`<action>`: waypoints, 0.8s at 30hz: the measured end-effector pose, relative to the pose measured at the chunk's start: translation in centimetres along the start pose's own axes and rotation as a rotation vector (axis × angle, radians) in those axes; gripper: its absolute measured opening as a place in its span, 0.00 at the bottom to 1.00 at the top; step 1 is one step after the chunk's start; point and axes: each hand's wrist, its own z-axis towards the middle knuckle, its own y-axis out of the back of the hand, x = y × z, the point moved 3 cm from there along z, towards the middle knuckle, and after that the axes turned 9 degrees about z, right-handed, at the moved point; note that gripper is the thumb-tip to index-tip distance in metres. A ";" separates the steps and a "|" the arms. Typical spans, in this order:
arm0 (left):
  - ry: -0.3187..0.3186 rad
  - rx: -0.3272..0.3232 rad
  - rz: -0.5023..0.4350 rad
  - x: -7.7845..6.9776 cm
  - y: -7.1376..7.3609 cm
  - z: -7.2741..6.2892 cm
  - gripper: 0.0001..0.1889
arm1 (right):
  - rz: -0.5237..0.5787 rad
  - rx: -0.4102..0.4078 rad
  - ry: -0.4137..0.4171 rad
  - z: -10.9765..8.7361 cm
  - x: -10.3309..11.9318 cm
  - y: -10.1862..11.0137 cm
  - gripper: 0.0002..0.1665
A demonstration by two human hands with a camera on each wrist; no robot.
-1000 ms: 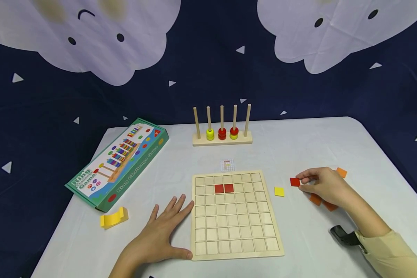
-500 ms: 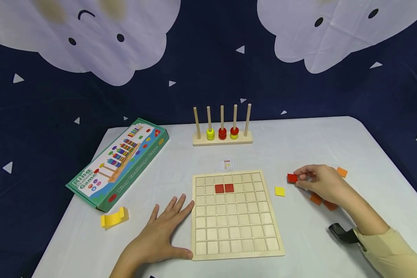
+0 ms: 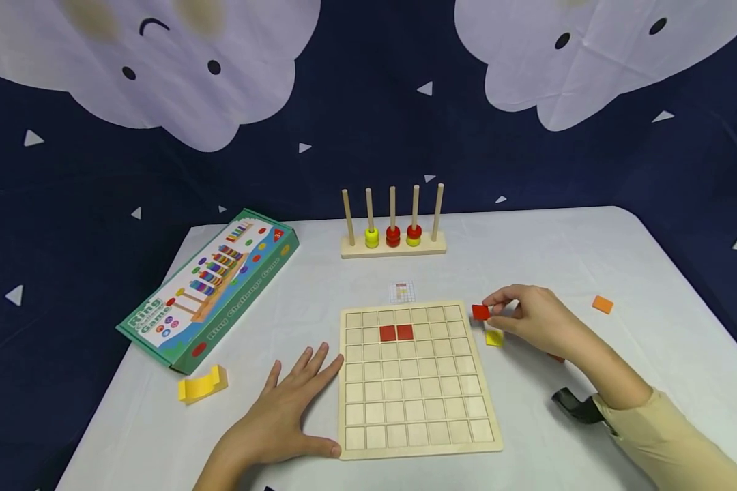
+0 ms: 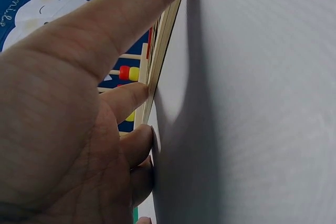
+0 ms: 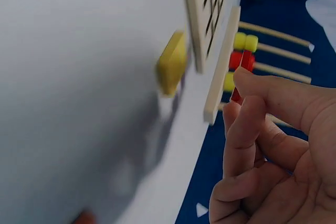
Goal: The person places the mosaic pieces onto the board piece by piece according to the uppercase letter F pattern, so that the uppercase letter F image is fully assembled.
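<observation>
Between thumb and fingertips, my right hand (image 3: pixel 537 317) pinches a red square tile (image 3: pixel 480 312), held just off the upper right edge of the wooden grid board (image 3: pixel 420 451). In the right wrist view the same red tile (image 5: pixel 242 77) shows edge-on above the table. A yellow square tile (image 3: pixel 494 338) lies on the cloth just below that hand. Two red tiles (image 3: pixel 396 333) sit side by side in the board's second row. My left hand (image 3: pixel 276 416) lies with fingers spread, its thumb and index fingertips touching the board's left edge.
Behind the board lies a small pattern card (image 3: pixel 402 292), then a peg stand (image 3: pixel 393 251) with red and yellow rings. A green game box (image 3: pixel 209 290) and a yellow curved block (image 3: pixel 202 385) are at left. An orange tile (image 3: pixel 602 304) lies at right; another is partly hidden under the right arm.
My right hand has lifted the red tile and carried it left, from beside the orange tiles to the board's right edge. The left hand stays put.
</observation>
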 end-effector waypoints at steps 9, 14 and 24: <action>0.011 0.009 -0.013 -0.1 0.0 0.0 0.66 | 0.022 0.067 0.073 1.3 2.3 -2.3 0.14; 0.007 0.005 -0.015 -0.1 0.2 -0.1 0.66 | 0.029 0.088 0.099 1.9 3.1 -3.3 0.14; -0.007 -0.006 -0.009 -0.2 0.3 -0.1 0.66 | -0.028 0.124 0.144 2.8 4.2 -5.4 0.11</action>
